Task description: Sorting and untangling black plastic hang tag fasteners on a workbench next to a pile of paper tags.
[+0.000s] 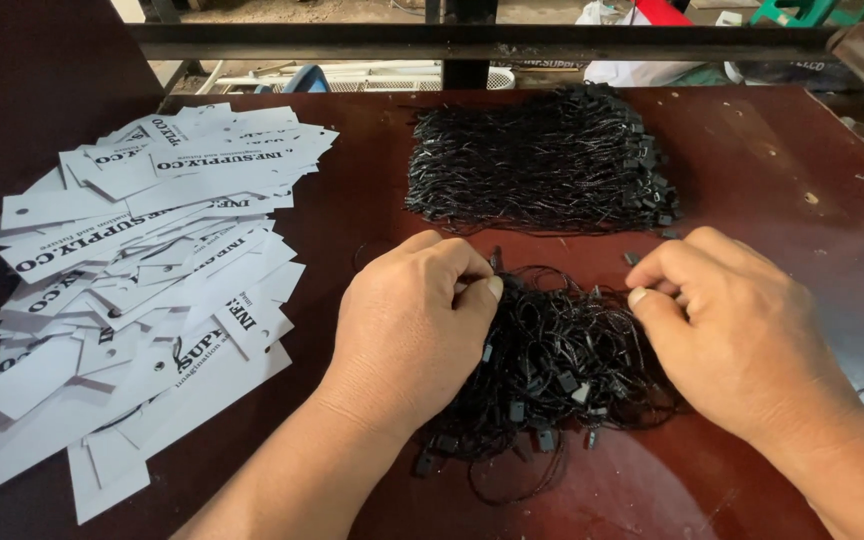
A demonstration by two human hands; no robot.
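Both forearms enter from six o'clock, closing on a loose tangle of black string loops (552,370) with small black plastic locks, lying on the dark red desk (782,180) just ahead of the wearer. Left hand (412,320) curled at nine o'clock of the tangle, thumb and forefinger pinched together on a strand or two at its upper edge. Right hand (732,320) at three o'clock, fingertips also drawn together on the threads, though exactly which strand sits in that grip cannot be told. Best handled, by the look of it, by pinching a single loop near its lock and drawing it out slowly while the other hand pins the heap, so neighbouring loops do not snag and drag along. Neater bundle of the same strings (542,160) at twelve o'clock, well apart from the hands, locks gathered along its right side. Spread of white paper hang tags (142,290) with punched holes at nine to ten o'clock, overlapping loosely. No box, tray or bin anywhere on the desk; everything lying bare on the surface.
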